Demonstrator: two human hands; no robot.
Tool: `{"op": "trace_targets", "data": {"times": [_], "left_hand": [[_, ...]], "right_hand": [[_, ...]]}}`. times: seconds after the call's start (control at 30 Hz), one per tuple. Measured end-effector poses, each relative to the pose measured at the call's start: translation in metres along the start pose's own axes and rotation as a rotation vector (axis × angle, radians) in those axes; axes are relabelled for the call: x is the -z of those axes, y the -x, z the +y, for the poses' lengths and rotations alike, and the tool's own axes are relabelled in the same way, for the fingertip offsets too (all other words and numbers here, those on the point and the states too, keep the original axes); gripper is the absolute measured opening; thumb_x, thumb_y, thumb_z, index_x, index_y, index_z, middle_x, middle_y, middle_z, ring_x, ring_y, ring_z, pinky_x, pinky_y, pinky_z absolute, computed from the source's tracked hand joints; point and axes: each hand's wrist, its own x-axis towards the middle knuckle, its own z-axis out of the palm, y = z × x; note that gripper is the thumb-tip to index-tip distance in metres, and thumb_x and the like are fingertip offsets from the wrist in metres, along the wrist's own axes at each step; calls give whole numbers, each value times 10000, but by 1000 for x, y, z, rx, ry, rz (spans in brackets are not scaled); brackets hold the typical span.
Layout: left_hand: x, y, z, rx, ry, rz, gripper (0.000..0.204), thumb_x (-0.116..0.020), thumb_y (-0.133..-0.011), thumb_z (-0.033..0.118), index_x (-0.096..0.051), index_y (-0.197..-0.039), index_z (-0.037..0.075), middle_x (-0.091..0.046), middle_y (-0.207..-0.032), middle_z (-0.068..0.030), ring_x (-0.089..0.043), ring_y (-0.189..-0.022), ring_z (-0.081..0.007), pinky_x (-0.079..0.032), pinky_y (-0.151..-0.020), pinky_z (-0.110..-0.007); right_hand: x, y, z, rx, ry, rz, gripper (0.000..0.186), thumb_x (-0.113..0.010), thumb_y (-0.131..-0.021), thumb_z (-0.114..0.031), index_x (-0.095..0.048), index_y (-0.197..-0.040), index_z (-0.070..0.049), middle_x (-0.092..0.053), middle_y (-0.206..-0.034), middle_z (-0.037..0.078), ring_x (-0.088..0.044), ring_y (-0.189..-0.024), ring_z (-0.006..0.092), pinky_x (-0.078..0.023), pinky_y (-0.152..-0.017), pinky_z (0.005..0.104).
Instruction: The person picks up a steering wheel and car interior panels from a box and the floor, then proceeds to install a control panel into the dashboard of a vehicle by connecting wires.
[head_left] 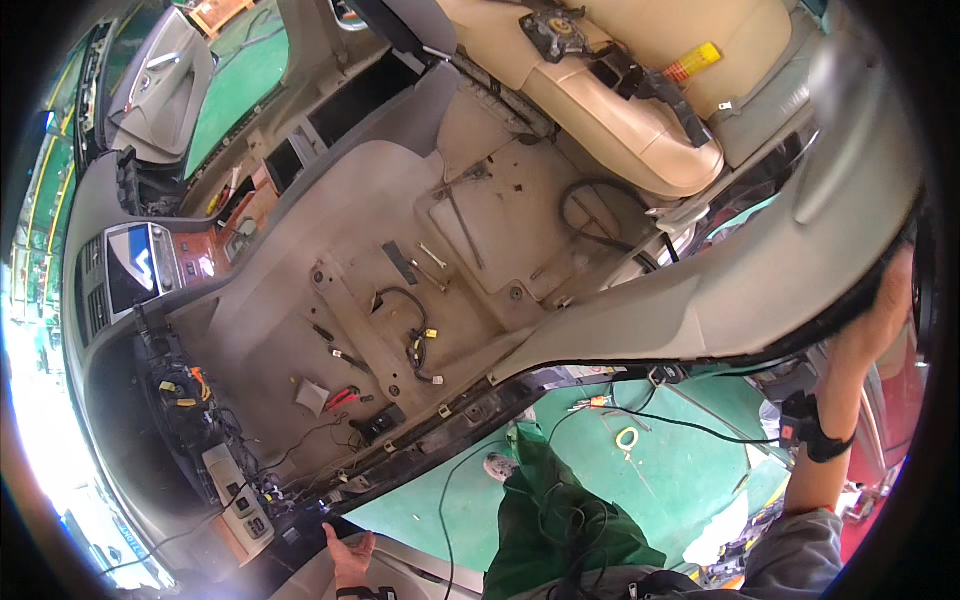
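Observation:
My left hand (348,557) is low in the view, its fingers apart and nothing in it, beside the grey door panel (415,562) and the car's door sill. On the right, my right arm reaches up to a long, curved grey trim panel (650,320) along the door opening. My right hand (893,285) passes behind the panel's dark edge, so its fingers are hidden. A black band (818,428) is strapped round that arm, and a black cable (700,432) runs from it toward the door frame.
On the stripped car floor (260,350) lie red-handled pliers (343,397), a wrench (432,256), a wiring harness (415,345) and other loose parts. A beige seat (620,130) bears a yellow-and-red can (693,62). A yellow tape roll (627,438) lies on the green floor outside.

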Motion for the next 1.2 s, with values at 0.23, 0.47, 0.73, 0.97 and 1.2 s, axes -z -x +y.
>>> {"op": "trace_targets", "data": {"times": [0.23, 0.47, 0.73, 0.97, 1.2], "left_hand": [[-144, 51, 78, -207, -40, -304, 839, -686, -775, 694, -462, -1288, 69, -614, -1010, -152, -623, -832, -297, -574, -742, -403], [-163, 47, 102, -263, -54, -342, 758, -657, -818, 672, -515, -1248, 64, -652, -983, -118, -657, -832, -294, -563, -781, -381], [-51, -24, -10, 124, -25, -52, 825, -582, -790, 766, -453, -1379, 203, -481, -1377, -119, -453, -1219, -375, -443, -958, -570], [-206, 68, 132, -256, -131, -446, 880, -607, -778, 768, -460, -1317, 89, -563, -1192, -166, -588, -1012, -319, -539, -800, -424], [-198, 67, 85, -181, -191, -261, 839, -556, -802, 778, -493, -1306, 111, -589, -1115, -137, -605, -962, -324, -548, -788, -446]], "right_hand": [[44, 15, 15, -42, -10, 173, 423, -356, -1068, -243, -470, -1375, 25, -528, -1366, 138, -516, -1221, 238, -387, -1066, 352], [82, 14, 33, 134, 314, 274, 441, -365, -1062, -208, -395, -1420, 47, -470, -1433, 164, -468, -1298, 268, -344, -1115, 381], [97, 26, 30, 142, 388, 234, 491, -406, -1051, -241, -351, -1447, 44, -443, -1454, 164, -448, -1313, 275, -329, -1118, 389], [88, 40, 28, 211, 478, 95, 545, -442, -1041, -270, -313, -1470, 41, -420, -1472, 164, -430, -1327, 281, -316, -1121, 396], [7, 41, -2, 62, 360, -1, 908, -539, -908, -612, -272, -1474, 46, -433, -1411, 176, -441, -1284, 280, -324, -1094, 400]]}}
